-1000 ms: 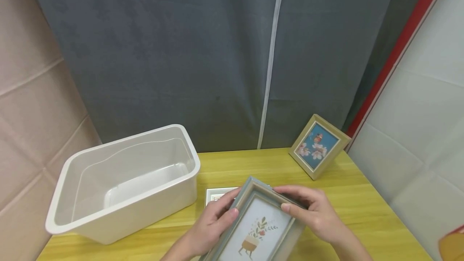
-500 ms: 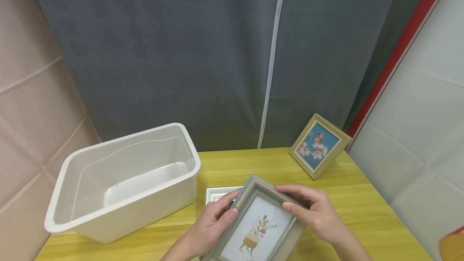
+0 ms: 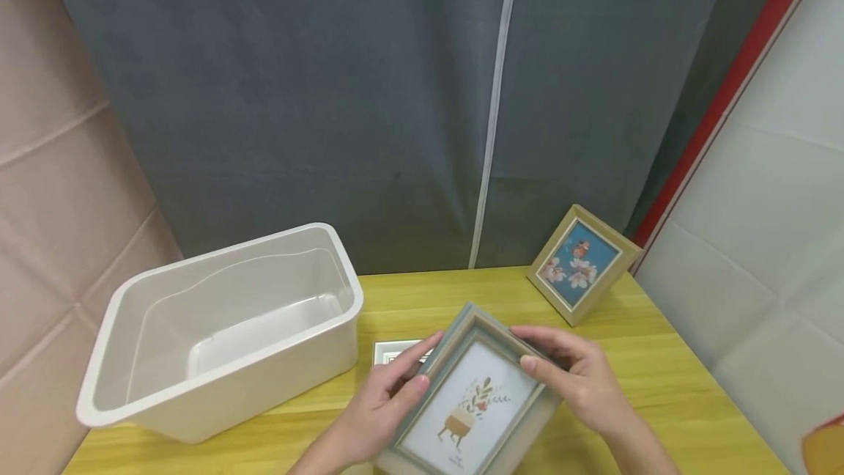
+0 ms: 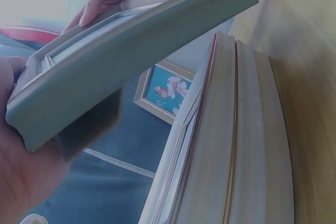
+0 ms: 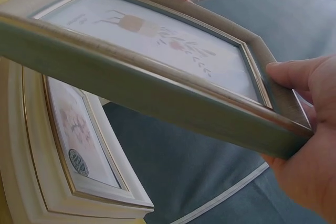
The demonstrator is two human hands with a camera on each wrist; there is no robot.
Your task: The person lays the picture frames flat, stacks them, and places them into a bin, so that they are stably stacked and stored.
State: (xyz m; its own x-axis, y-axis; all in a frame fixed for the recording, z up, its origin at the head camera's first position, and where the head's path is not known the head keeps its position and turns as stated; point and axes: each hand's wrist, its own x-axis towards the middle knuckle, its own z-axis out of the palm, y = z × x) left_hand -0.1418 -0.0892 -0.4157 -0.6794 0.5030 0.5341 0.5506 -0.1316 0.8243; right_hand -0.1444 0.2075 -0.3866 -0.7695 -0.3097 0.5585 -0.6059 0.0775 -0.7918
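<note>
Both hands hold a grey-green picture frame (image 3: pixel 502 358) with a print of a plant in a legged pot; it tilts up toward the head camera. The left hand (image 3: pixel 379 405) grips its left side, thumb on the front edge. At the upper right corner, the right hand (image 3: pixel 583 380) pinches the rim, thumb in front and fingers behind. A dark stand flap (image 4: pixel 92 124) juts from the frame's back in the left wrist view. Below the held frame, a stack of cream-white picture frames (image 5: pixel 105 203) rests on the table, mostly hidden in the head view.
A white plastic bin (image 3: pixel 264 369) stands on the left of the yellow wooden table (image 3: pixel 428 299). At the back right, a beige picture frame (image 3: pixel 583 266) with blossoms and a butterfly stands tilted. A grey curtain (image 3: pixel 330 108) hangs behind. An orange-yellow thing (image 3: pixel 824 453) shows at the lower right.
Both hands have shifted the grey-green picture frame slightly away from the body and to the right, so more of its print shows. The grips look the same.
</note>
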